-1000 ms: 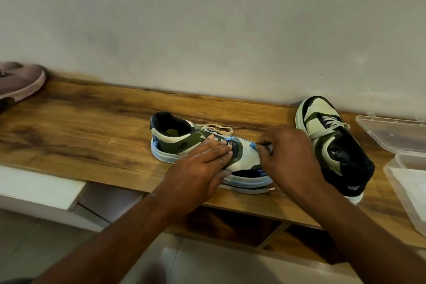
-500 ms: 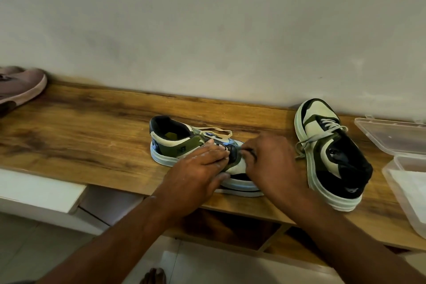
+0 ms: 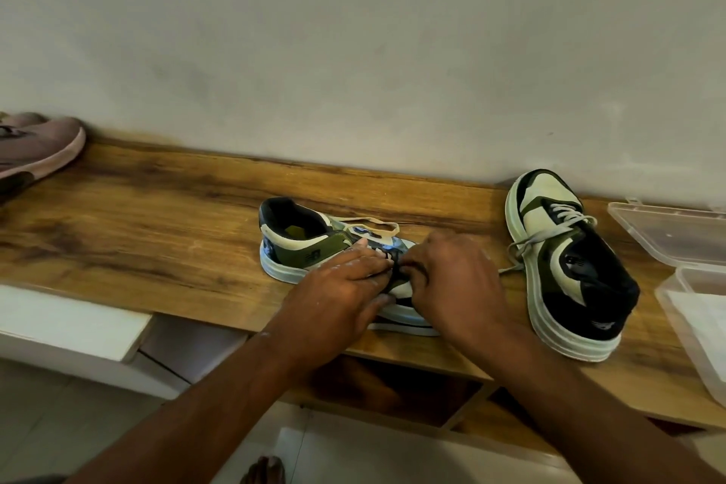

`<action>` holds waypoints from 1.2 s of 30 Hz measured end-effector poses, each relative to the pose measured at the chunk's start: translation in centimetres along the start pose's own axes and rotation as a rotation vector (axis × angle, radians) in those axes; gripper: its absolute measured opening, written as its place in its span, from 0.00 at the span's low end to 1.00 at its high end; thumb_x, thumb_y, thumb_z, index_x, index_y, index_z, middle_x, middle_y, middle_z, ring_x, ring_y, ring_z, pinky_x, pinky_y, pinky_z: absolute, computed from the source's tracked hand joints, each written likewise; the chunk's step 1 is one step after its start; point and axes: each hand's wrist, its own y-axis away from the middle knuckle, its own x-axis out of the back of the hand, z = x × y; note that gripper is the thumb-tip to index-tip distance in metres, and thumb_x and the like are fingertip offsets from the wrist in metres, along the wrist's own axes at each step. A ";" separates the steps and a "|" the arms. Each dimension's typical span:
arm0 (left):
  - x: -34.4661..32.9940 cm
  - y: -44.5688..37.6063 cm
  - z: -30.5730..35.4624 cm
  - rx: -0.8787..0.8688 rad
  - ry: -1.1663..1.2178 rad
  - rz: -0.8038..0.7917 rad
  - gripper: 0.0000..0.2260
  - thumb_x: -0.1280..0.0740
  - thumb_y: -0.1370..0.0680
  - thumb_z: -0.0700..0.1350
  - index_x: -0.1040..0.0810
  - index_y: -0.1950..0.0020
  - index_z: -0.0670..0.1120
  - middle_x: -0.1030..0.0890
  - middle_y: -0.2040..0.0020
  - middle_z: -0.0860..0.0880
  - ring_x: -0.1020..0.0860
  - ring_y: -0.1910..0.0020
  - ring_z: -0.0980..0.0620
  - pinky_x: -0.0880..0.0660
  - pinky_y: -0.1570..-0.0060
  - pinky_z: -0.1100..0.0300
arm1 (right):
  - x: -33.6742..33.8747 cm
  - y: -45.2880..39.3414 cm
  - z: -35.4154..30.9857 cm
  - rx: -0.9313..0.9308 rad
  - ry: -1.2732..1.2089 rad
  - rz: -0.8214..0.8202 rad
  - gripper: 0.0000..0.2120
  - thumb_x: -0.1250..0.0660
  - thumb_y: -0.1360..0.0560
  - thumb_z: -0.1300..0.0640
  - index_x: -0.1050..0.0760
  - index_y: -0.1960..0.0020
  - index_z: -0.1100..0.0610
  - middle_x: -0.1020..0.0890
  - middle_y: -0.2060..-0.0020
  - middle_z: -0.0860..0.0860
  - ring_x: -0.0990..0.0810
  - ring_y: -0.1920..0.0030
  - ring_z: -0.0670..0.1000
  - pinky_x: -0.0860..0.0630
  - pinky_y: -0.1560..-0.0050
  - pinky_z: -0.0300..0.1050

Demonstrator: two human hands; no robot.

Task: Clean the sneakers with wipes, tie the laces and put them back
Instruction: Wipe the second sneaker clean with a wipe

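Note:
A green, cream and black sneaker [image 3: 302, 244] lies on the wooden shelf [image 3: 157, 232], heel to the left, with a loose cream lace loop [image 3: 369, 225] behind it. My left hand [image 3: 338, 287] rests flat across its middle, fingers straight, thumb against the near side. My right hand [image 3: 451, 279] covers the toe half with its fingers curled in toward the lacing. What they pinch is hidden. The matching second sneaker [image 3: 569, 271] stands to the right, toe toward the wall, its laces loose.
A clear plastic box [image 3: 691, 299] holding white wipes, its lid [image 3: 668, 232] open behind it, sits at the right edge. A pinkish shoe [image 3: 35, 149] lies far left. The wall runs close behind the shelf, with a lower shelf underneath.
My right hand has slid left from the sneaker's toe to its middle, close to my left hand. The sneaker has turned slightly. My left hand stays on the shoe.

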 end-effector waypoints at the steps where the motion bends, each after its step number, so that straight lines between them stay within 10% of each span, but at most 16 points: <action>1: 0.0 0.0 -0.1 -0.004 -0.001 -0.001 0.15 0.30 0.20 0.49 0.15 0.38 0.42 0.16 0.38 0.45 0.19 0.36 0.47 0.24 0.31 0.46 | 0.4 -0.1 0.0 0.017 -0.040 -0.052 0.07 0.31 0.22 0.52 0.14 0.49 0.45 0.19 0.58 0.46 0.22 0.58 0.48 0.23 0.60 0.46; 5: 0.1 0.1 -0.2 0.017 0.028 -0.023 0.17 0.30 0.20 0.50 0.16 0.36 0.42 0.16 0.36 0.46 0.20 0.33 0.48 0.25 0.31 0.46 | 3.1 -0.7 1.8 -0.013 -0.062 -0.188 0.05 0.25 0.26 0.52 0.13 0.52 0.43 0.14 0.56 0.41 0.18 0.56 0.45 0.20 0.55 0.46; 11: 0.1 0.1 -0.2 0.024 0.041 -0.022 0.17 0.26 0.22 0.48 0.16 0.36 0.42 0.16 0.37 0.46 0.20 0.34 0.48 0.24 0.32 0.46 | 1.1 -0.9 1.8 -0.072 0.049 0.062 0.06 0.30 0.22 0.52 0.14 0.52 0.47 0.17 0.57 0.47 0.20 0.58 0.51 0.21 0.58 0.48; 19: 0.5 0.1 -0.9 -0.029 0.061 -0.029 0.16 0.25 0.21 0.49 0.16 0.36 0.43 0.16 0.36 0.47 0.21 0.34 0.49 0.26 0.30 0.49 | 4.2 -0.7 2.7 0.058 -0.180 -0.273 0.04 0.23 0.27 0.54 0.12 0.54 0.45 0.14 0.59 0.40 0.18 0.58 0.41 0.20 0.56 0.44; 36: 0.1 -0.2 -1.7 0.178 0.166 -0.049 0.17 0.23 0.24 0.49 0.15 0.36 0.46 0.16 0.37 0.51 0.21 0.33 0.51 0.24 0.32 0.44 | 1.1 4.9 3.0 -0.065 -0.216 0.208 0.08 0.23 0.27 0.59 0.14 0.49 0.50 0.16 0.57 0.44 0.20 0.59 0.44 0.18 0.58 0.49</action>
